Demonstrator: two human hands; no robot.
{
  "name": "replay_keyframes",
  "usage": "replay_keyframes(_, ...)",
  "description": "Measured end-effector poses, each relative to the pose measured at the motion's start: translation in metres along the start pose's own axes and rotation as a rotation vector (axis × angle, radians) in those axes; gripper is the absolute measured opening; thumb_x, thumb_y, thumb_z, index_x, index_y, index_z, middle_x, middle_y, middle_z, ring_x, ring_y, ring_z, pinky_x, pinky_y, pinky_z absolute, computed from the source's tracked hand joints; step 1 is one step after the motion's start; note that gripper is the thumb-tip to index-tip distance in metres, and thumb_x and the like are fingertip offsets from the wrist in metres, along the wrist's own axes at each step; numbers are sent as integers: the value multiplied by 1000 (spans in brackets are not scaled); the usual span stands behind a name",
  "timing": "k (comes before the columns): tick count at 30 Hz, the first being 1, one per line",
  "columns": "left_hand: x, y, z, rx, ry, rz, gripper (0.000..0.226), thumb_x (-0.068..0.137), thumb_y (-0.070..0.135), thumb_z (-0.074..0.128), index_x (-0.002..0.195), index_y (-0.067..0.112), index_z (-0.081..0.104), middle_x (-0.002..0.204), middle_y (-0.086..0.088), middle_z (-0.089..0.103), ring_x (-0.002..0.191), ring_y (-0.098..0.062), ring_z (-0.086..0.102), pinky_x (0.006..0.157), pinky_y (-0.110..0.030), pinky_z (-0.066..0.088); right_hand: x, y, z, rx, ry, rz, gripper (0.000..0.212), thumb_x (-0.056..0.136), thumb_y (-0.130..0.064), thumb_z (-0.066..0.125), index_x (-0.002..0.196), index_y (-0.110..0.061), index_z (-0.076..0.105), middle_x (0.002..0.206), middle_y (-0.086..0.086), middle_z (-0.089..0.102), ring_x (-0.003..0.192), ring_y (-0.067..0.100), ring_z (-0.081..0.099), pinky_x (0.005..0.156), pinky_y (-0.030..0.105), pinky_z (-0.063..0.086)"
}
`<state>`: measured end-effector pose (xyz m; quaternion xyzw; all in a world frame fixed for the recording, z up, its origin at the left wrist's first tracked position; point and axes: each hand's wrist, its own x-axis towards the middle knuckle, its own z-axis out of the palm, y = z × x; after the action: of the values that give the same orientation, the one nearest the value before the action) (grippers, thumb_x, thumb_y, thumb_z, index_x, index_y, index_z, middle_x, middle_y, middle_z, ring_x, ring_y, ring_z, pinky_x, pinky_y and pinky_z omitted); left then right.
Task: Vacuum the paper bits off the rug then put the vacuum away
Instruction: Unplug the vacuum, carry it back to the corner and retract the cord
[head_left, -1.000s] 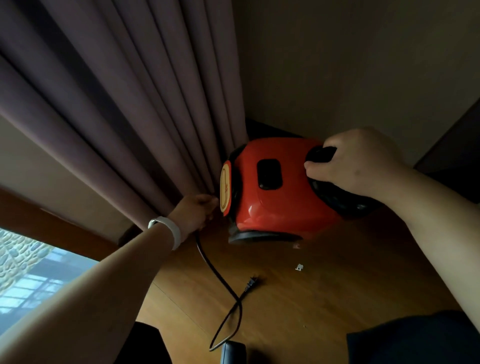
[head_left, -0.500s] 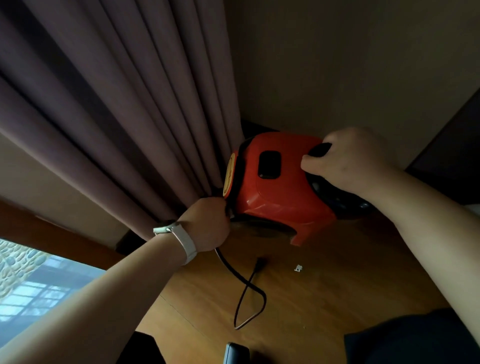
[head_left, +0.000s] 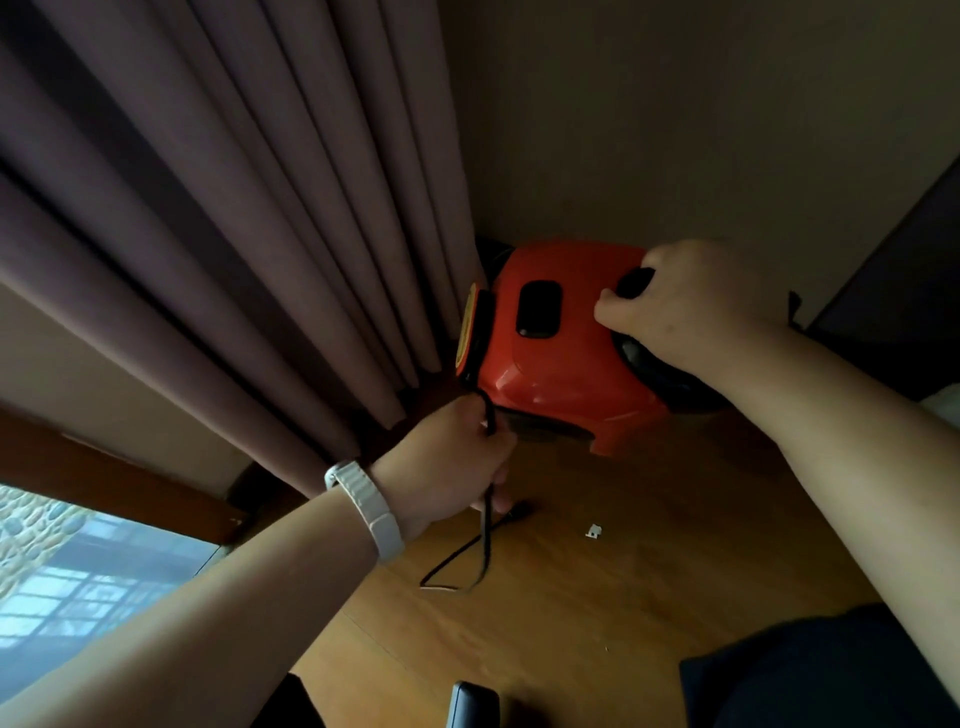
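A: In the corner where the curtain (head_left: 260, 208) meets the wall (head_left: 675, 130), what's there?

B: Red vacuum (head_left: 561, 343), canister type. Its yellow-rimmed end is just beside the curtain folds. It's over the wooden floor (head_left: 623, 597); can't tell if the base sits flat.

A: Right hand?

B: Right hand (head_left: 691, 306) is on top of the vacuum, fingers curled round the black handle (head_left: 634, 280), thumb on the red shell.

A: Left?

B: Left hand (head_left: 452, 462) is low at the vacuum's near-left corner, fist closed on the black cord (head_left: 485, 525). There's a white wristband (head_left: 366, 509) on that wrist.

A: Cord path?

B: It comes out at the vacuum's left end and passes through the fist. Below the fist it drops into a narrow loop on the floor. The plug (head_left: 519, 506) lies just beside the fist.

A: Any paper?

B: One small white paper bit (head_left: 594, 531) on the floor, right of the plug and near the vacuum's front. No rug in view.

A: Anything else?

B: A window (head_left: 78, 571) at lower left below the curtain and dark furniture (head_left: 893, 291) at the right edge. A dark object (head_left: 472, 704) is at the bottom edge, cropped, can't identify it.
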<state>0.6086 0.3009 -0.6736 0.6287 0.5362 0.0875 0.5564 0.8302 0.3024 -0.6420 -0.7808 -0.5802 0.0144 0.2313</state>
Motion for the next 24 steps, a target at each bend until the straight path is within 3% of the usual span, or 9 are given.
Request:
replay_keyframes(3,2,5,-14,272,64,121,25,99,26,51,88,5,58,58,-1,53,51,-19,53,51,-32,41,-1,0,-1,-35,18,-53,46,77,-49,66,61,-7,55,53,4,50,48,23,51,46,25,33)
replay_keyframes(6,4,9,-28,731,173,313,29,99,38,47,91,17,66,81,2,66,78,-17,61,69,-31,48,-3,2,-1,-52,7,-128,49,77,-51,65,55,-10,50,49,1,44,43,18,44,44,24,28)
replay_keyframes(9,18,9,-53,890,313,449,27,97,42,47,96,26,69,88,7,68,85,-15,62,74,-34,48,-7,-2,3,-96,-13,-237,49,75,-56,62,51,-17,47,48,-4,46,45,16,46,46,28,39)
replay_keyframes(13,38,-6,-85,651,214,459,15,84,38,70,89,25,74,89,11,70,83,-7,64,79,-33,52,-12,-11,4,-97,-62,-366,46,74,-59,58,49,-23,43,46,-8,44,44,11,45,46,25,33)
replay_keyframes(16,44,-18,-95,455,198,402,10,74,25,81,78,24,72,82,8,69,78,-3,64,74,-16,51,-16,-14,4,-69,-93,-439,45,72,-60,56,47,-26,40,45,-9,43,43,8,44,46,24,28)
replay_keyframes(17,47,-23,-99,396,236,382,11,74,20,81,76,23,71,81,5,69,75,-2,63,73,-14,49,-17,-15,4,-47,-103,-449,44,71,-60,55,46,-27,39,44,-10,42,43,7,44,46,23,26)
replay_keyframes(20,58,-45,-112,128,264,259,9,82,6,73,77,13,69,79,-12,69,70,-9,63,74,-27,51,-22,-20,5,-11,-132,-452,43,67,-63,49,47,-27,40,45,-10,43,45,7,45,47,22,24)
replay_keyframes(24,59,-74,-110,-153,220,81,30,92,7,59,70,20,75,65,2,66,54,-3,55,64,-27,42,-25,-25,6,71,-155,-402,44,65,-65,49,47,-25,43,44,-8,44,44,8,47,45,24,31)
